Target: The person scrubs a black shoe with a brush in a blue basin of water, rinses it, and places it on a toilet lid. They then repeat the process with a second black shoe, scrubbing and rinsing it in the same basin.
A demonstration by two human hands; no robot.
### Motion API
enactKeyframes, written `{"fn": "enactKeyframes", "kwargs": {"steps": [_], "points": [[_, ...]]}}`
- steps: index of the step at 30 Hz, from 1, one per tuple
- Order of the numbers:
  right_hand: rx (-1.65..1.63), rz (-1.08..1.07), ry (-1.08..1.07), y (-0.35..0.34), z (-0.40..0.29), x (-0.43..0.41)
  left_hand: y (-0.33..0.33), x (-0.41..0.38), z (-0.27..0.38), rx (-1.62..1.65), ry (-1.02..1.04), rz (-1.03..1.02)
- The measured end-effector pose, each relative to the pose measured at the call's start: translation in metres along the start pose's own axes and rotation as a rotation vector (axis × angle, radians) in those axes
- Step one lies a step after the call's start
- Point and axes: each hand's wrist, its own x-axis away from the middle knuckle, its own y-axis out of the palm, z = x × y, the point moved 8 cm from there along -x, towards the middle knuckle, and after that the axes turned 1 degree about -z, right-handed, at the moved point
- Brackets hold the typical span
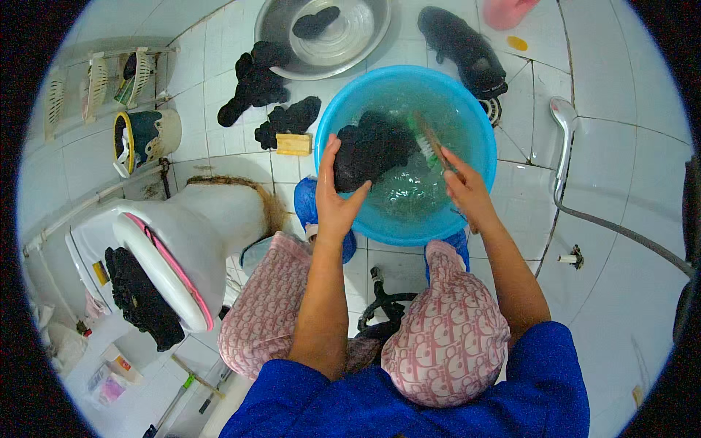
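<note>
A light-blue plastic basin (405, 238) of cloudy water stands on the tiles before me. My left hand (339, 197) spreads thumb and fingers around the near-left end of a wet black item (372, 148) in the basin. Whether that item is a shoe or bunched fabric cannot be told. In my right hand (465, 191) is the wooden handle of a scrubbing brush (430, 139), its green and white bristles facing the black item, just right of it. The brush's far end lies over the water.
Beyond the basin are a metal bowl (361, 65) and a black shoe-like item (460, 52). Black pieces (293, 117) and a yellow soap-like block (293, 144) lie left. A toilet (181, 241) stands left; a shower head (563, 112) hangs right. Folded stool legs (389, 304) show below.
</note>
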Motion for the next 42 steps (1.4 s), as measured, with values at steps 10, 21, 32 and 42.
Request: {"fn": "enactKeyframes", "kwargs": {"steps": [10,21,32,42], "points": [[0.263,-0.025,-0.271,0.019,-0.030,-0.001,0.035,0.004,-0.002,0.086,-0.034,-0.075],[0.880,0.369,-0.286,0.000,-0.022,-0.048,0.020,0.029,-0.034,0.593,-0.466,0.238],[0.269,-0.113,-0.443,0.057,-0.055,0.038,0.020,0.022,-0.038,0.847,-0.648,0.471],[0.443,-0.037,-0.515,0.066,-0.043,0.009,0.018,0.034,-0.046,0.849,-0.687,0.514]]}}
